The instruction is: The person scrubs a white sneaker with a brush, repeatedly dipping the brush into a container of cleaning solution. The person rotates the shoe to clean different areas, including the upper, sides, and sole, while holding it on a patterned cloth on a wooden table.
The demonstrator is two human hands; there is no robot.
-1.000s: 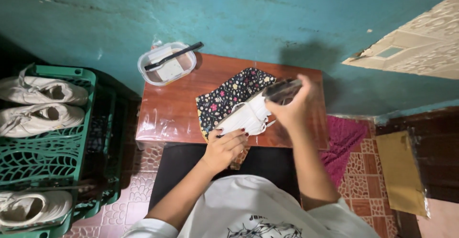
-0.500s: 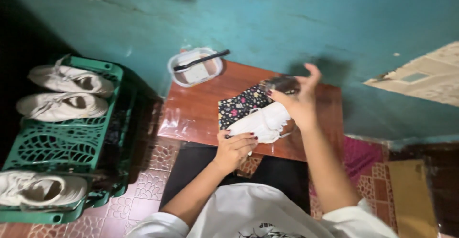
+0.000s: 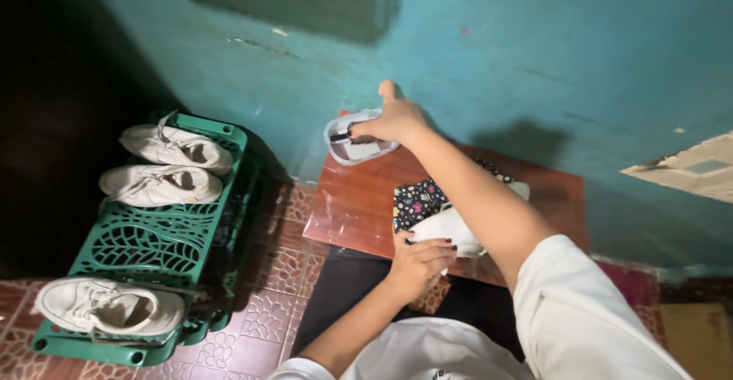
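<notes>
- The white shoe (image 3: pixel 449 227) lies on its side on the small reddish-brown wooden table (image 3: pixel 343 212), at the table's near edge, resting on a dark floral-print cloth (image 3: pixel 416 199) that seems to shield the tabletop from it.
- The left hand (image 3: pixel 420 264) presses on the shoe from the near side of the table, fingers curled over its edge, apparently pinning it in place while the other arm is busy.
- The right hand (image 3: pixel 393 120) stretches to the table's far left corner, thumb raised, fingers closing on a dark slim tool (image 3: pixel 353 137), probably a brush, that lies in a shallow white tray (image 3: pixel 336 147); whether the grip is complete cannot be told.
- The tray overhangs that far corner, against the teal wall (image 3: pixel 496 52) behind the table.
- Left of the table stands a green plastic crate (image 3: pixel 145 250), bearing three more white sneakers: two (image 3: pixel 164 162) at its far end, one (image 3: pixel 107 307) at its near end.
- The patterned tile floor (image 3: pixel 263 311) shows between table and crate.
</notes>
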